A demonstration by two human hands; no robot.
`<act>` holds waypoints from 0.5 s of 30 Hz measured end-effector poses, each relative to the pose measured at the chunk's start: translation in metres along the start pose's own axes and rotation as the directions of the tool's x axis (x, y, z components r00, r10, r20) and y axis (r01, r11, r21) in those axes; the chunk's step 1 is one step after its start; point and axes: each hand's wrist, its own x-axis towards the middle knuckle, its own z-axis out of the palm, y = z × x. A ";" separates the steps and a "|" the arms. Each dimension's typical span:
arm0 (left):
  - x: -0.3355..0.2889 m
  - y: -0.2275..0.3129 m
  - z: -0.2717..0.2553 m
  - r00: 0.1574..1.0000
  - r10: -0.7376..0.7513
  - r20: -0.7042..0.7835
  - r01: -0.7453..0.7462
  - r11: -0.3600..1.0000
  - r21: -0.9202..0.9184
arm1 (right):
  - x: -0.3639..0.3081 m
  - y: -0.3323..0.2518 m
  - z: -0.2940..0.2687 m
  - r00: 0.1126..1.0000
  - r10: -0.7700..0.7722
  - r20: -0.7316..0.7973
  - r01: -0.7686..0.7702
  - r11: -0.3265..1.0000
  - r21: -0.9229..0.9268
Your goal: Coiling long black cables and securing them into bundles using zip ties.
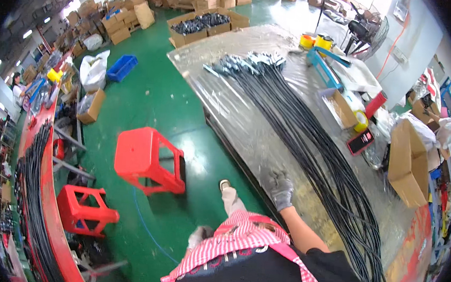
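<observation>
My right hand, in a grey work glove, rests on the plastic-covered table near its left edge, fingers stretched out and holding nothing. Just right of it runs a long bundle of black cables, curving from the far end of the table down to its near right corner. Silvery fittings or wrapped ends show at the bundle's far end. My left hand, also gloved in grey, hangs beside the red-and-white checked apron; its fingers are not clear.
Two red stools stand on the green floor left of me. Another black cable bundle lies on a red bench at far left. Along the table's right side sit tape rolls, an open carton and a fan. A person is beyond.
</observation>
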 end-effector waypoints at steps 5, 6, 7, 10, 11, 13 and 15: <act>0.067 0.069 0.002 0.991 -0.133 0.012 0.123 0.943 0.308 | 0.092 0.032 0.086 0.993 0.093 -0.077 -0.093 0.996 0.004; 0.074 0.084 -0.007 0.987 -0.153 -0.039 0.158 0.943 0.295 | 0.114 0.036 0.106 0.991 0.089 -0.097 -0.090 0.996 -0.009; 0.082 0.100 -0.017 0.982 -0.166 -0.091 0.185 0.944 0.273 | 0.138 0.041 0.125 0.993 0.111 -0.045 -0.113 0.992 -0.055; 0.092 0.143 -0.053 0.945 -0.197 -0.262 0.247 0.953 0.174 | 0.220 0.005 0.162 0.984 0.177 -0.037 -0.180 0.972 -0.151; 0.097 0.156 -0.063 0.930 -0.202 -0.308 0.256 0.956 0.143 | 0.254 -0.001 0.174 0.981 0.194 -0.008 -0.193 0.969 -0.156; 0.111 0.184 -0.081 0.907 -0.208 -0.367 0.262 0.960 0.102 | 0.311 -0.010 0.202 0.980 0.195 -0.044 -0.200 0.965 -0.170; 0.126 0.209 -0.098 0.886 -0.210 -0.414 0.264 0.961 0.078 | 0.361 -0.024 0.226 0.986 0.164 -0.031 -0.167 0.954 -0.250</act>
